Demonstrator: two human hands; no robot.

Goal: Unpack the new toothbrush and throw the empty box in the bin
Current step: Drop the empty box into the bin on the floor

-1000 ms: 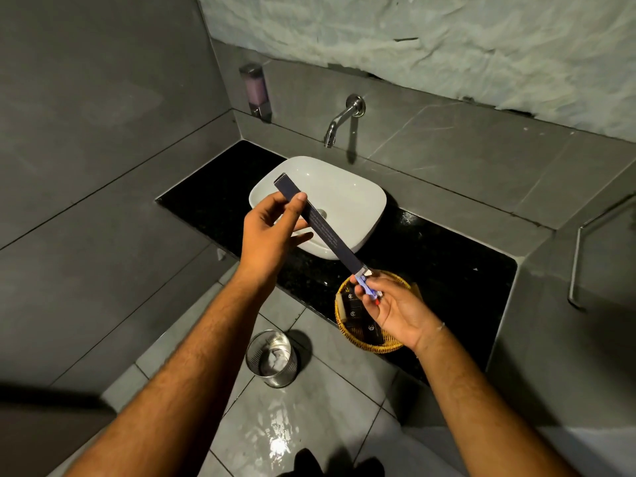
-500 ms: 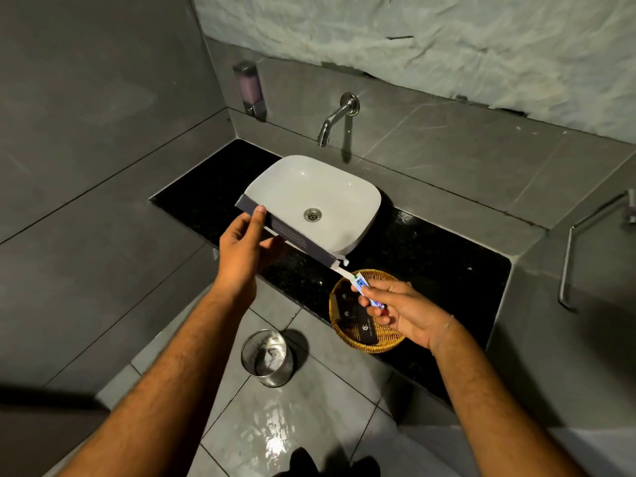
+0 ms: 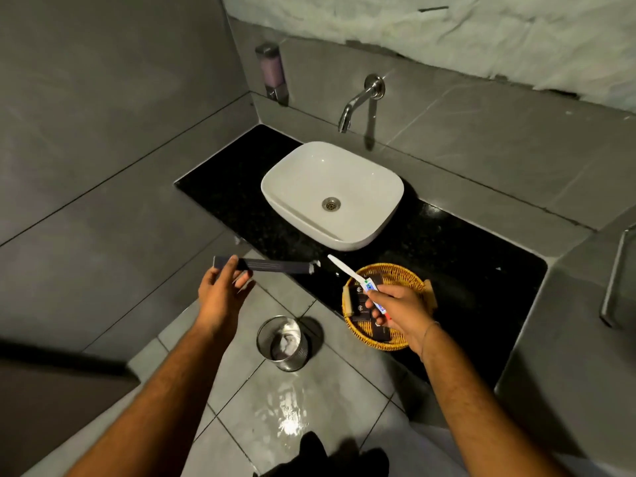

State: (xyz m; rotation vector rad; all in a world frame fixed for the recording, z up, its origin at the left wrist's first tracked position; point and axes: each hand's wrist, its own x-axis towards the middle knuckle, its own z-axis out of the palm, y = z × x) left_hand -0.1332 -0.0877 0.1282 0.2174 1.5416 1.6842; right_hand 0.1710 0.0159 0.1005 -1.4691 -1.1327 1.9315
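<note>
My left hand [image 3: 222,290] holds a long dark blue toothbrush box [image 3: 272,265] by its left end, level, its open end pointing right. My right hand [image 3: 399,309] grips a white toothbrush [image 3: 346,269] together with a small toothpaste tube, the brush pointing up-left. The brush is fully out of the box, with a small gap between them. A round metal bin [image 3: 284,342] with white paper inside stands on the floor, below and between my hands.
A white basin [image 3: 330,194] sits on the black counter [image 3: 464,256] under a wall tap [image 3: 358,101]. A wicker basket [image 3: 389,273] with dark packets stands on the counter under my right hand. A soap dispenser [image 3: 272,72] hangs on the wall. The floor tiles are wet.
My left hand pulled the box down and to the left until it came off the toothbrush. My right hand kept the brush over the basket. The view tilted down a little.
</note>
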